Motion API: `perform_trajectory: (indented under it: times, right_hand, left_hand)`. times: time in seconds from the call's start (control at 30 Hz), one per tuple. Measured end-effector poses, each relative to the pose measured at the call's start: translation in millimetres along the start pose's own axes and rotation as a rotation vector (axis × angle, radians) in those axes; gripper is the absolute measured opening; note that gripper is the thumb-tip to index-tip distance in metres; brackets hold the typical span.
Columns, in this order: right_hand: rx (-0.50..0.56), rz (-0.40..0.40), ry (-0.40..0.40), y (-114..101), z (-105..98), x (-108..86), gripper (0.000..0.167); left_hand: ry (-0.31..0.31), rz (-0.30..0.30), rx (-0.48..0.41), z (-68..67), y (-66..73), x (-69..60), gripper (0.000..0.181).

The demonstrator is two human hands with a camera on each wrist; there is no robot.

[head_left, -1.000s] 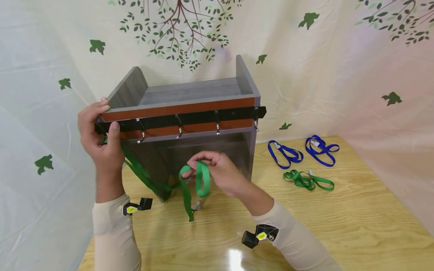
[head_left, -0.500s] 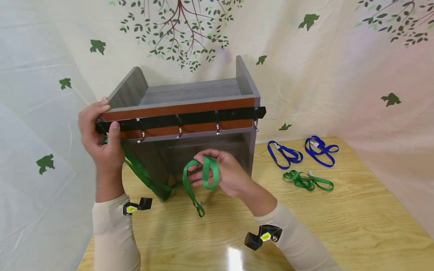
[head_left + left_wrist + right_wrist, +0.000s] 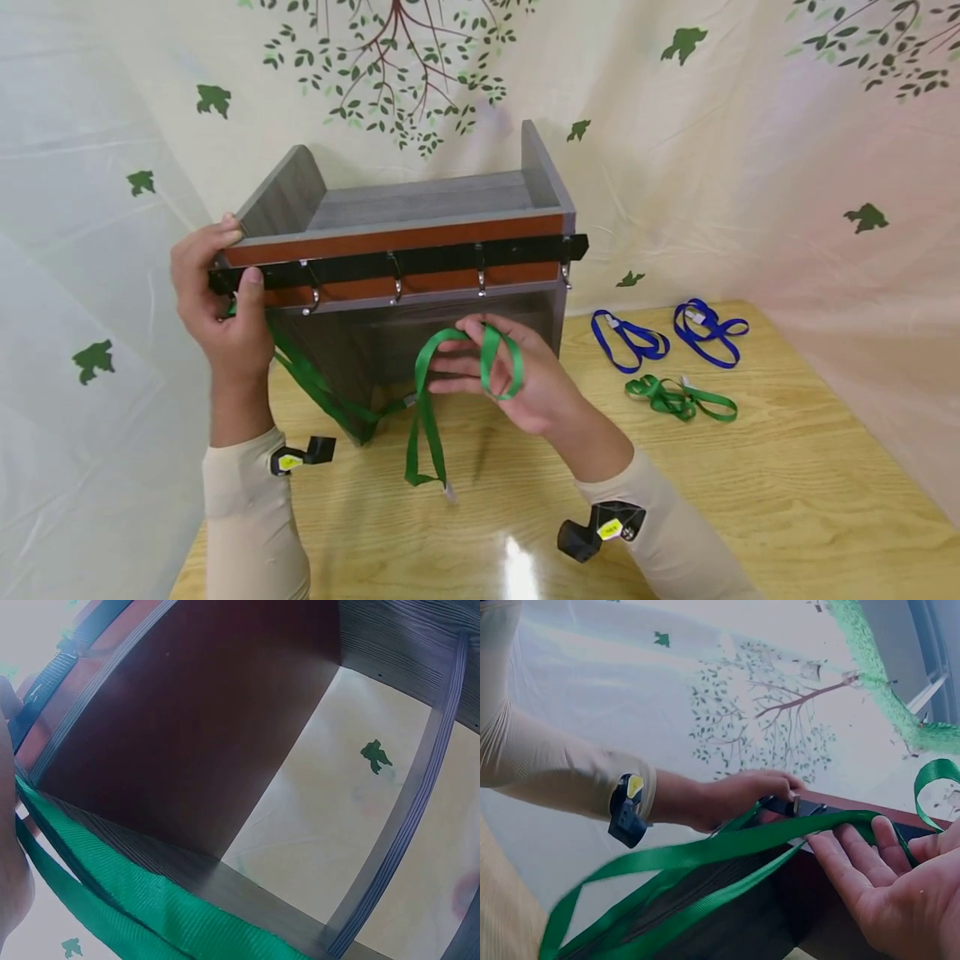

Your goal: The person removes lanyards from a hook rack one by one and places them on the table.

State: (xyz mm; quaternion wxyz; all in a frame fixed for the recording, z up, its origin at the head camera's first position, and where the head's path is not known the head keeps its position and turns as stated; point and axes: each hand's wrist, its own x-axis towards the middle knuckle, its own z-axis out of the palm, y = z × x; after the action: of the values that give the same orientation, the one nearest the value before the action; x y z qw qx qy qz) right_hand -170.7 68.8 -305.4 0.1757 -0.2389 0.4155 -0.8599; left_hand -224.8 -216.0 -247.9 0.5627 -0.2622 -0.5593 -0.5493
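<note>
My left hand (image 3: 225, 300) grips the left front corner of a grey wooden shelf unit (image 3: 427, 204), its thumb on the black hook rail (image 3: 435, 265). Several silver hooks (image 3: 397, 287) stand along that rail. A green lanyard (image 3: 315, 383) hangs at the rail's left end; its strap (image 3: 150, 900) runs past the shelf's side in the left wrist view. Below the hooks, my right hand (image 3: 536, 387) pinches another green lanyard (image 3: 424, 367) between thumb and index finger, the other fingers spread. Part of it loops over the hand; the rest dangles toward a pale clip (image 3: 449, 492).
To the right of the shelf, two blue lanyards, one with a white clip (image 3: 612, 321) and the other with a clip tag (image 3: 697, 317), lie on the wooden table (image 3: 750, 492). A third, bundled green lanyard (image 3: 660, 395) lies in front of them. Patterned fabric (image 3: 637, 167) hangs behind.
My right hand has moved right and slightly up with the green lanyard, and its fingers have spread more. The left hand stays in place on the shelf corner.
</note>
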Motion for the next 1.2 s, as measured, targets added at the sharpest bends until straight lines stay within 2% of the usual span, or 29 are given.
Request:
perform_trajectory:
  times: [0.33, 0.4, 0.5, 0.63, 0.83, 1.2]
  right_hand:
    - [0.036, -0.098, 0.064, -11.4, 4.7, -17.9, 0.014]
    - [0.052, -0.134, 0.044, -12.9, 3.6, -22.4, 0.014]
    - [0.081, -0.193, -0.029, -13.7, 0.6, -28.7, 0.019]
    - [0.105, -0.234, -0.091, -15.2, -3.9, -35.5, 0.021]
    - [0.116, -0.237, -0.106, -21.1, -8.6, -43.0, 0.019]
    - [0.108, -0.287, -0.147, -40.9, -17.1, -48.2, 0.034]
  left_hand:
    - [0.018, 0.004, -0.021, 0.7, -1.6, 1.7, 0.049]
    - [0.020, 0.004, -0.022, 0.7, -2.2, 1.6, 0.050]
    - [0.021, 0.008, -0.021, 0.4, -2.7, 1.8, 0.050]
    - [0.015, 0.011, -0.012, -0.6, -3.0, 2.7, 0.048]
    - [0.008, 0.008, -0.006, -0.8, -3.7, 2.9, 0.047]
    - [0.012, 0.012, -0.021, 0.0, -6.0, 3.0, 0.048]
